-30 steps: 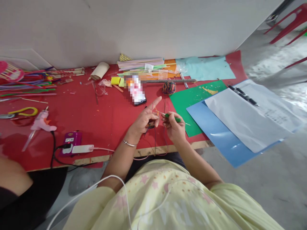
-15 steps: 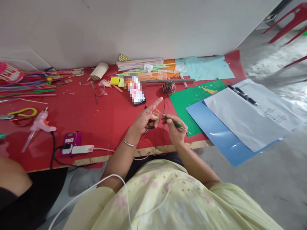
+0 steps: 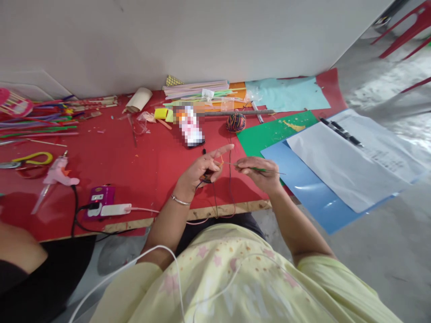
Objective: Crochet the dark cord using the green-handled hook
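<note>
Right hand (image 3: pixel 261 174): clamped on the hook (image 3: pixel 260 169), tip near the orange yarn (image 3: pixel 222 159). Left hand (image 3: pixel 202 171): pinched on that yarn, index extended. Ball (image 3: pixel 236 122) lies beyond both, between phone (image 3: pixel 195 142) and green sheet (image 3: pixel 266 134), close to a stick (image 3: pixel 232 113). Folder (image 3: pixel 325 204) overlaps the sheet, near the right hand.

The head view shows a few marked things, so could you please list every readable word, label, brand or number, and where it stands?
No text can be read with certainty.
Pale yellow shirt: large whitish lettering, too faint and creased.
White paper: rows of writing, too small and blurred.
Smartphone: screen pixelated, nothing legible.
</note>
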`<state>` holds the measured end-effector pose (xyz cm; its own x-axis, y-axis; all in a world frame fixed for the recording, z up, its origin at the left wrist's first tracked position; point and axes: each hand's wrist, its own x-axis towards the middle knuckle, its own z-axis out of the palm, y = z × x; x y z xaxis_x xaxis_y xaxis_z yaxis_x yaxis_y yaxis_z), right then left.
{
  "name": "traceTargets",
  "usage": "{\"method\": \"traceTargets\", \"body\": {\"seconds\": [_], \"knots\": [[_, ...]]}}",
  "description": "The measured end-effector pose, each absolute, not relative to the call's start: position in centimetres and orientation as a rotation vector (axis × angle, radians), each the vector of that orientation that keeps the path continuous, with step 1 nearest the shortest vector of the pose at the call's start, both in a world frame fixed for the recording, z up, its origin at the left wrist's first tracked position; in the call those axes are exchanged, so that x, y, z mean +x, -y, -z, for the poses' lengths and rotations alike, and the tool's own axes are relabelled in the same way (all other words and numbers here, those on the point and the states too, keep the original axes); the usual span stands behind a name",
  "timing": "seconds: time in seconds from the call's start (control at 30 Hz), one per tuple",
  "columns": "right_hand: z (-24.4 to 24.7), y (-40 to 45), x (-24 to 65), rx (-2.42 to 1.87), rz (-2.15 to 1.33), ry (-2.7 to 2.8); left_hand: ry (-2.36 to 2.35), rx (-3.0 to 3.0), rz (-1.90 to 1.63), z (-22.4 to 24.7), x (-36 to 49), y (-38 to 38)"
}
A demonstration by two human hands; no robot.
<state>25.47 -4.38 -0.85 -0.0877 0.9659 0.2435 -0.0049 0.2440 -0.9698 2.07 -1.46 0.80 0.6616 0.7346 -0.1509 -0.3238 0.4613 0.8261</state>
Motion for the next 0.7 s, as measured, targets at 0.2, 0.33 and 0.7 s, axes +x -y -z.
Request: {"method": "traceTargets", "body": {"seconds": [0.2, 0.33, 0.7], "knots": [[-0.1, 3.7, 26.9, -0.910, -1.202, 1.438, -0.504, 0.866, -0.634, -0.5, 1.6, 1.3], [0.5, 3.1, 26.9, -0.857, -1.400, 1.251, -0.485, 0.860, -0.608, 0.0, 1.4, 1.2], [3.8, 5.4, 19.8, -0.809, -1.722, 0.438, -0.639, 0.880, -0.747, 0.5, 3.8, 1.4]]}}
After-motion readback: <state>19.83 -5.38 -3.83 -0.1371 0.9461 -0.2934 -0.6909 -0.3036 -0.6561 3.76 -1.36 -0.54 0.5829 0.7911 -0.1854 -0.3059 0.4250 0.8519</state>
